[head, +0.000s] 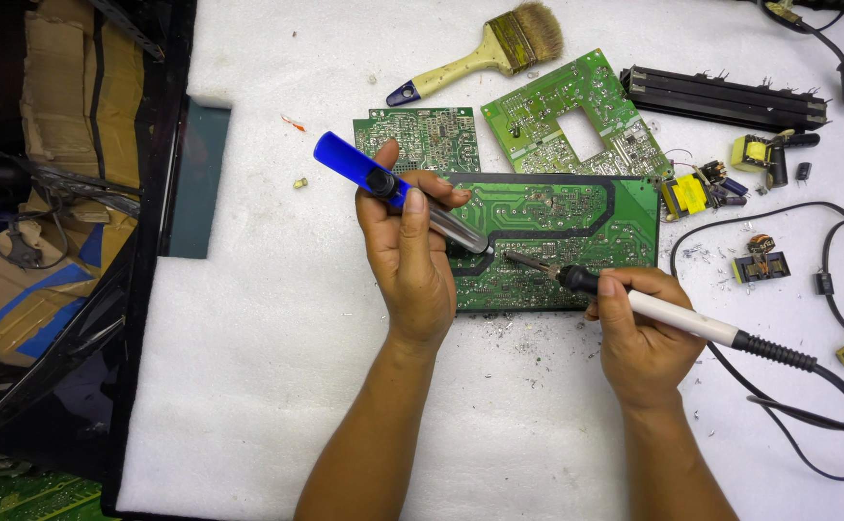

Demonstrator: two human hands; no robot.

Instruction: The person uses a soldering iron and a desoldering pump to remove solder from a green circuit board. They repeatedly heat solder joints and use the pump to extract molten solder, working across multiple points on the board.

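Left hand (408, 256) clamped on pump (398, 191), right hand (639, 328) gripping iron (625, 299): keep both tips close together over board (557, 232) joint.

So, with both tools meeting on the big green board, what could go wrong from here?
1. The soldering iron in the right hand has its tip close to the left hand holding the desoldering pump; a slip might burn the fingers.
2. The large circuit board lies loose on white foam, so it may shift, and heat could mark the foam.
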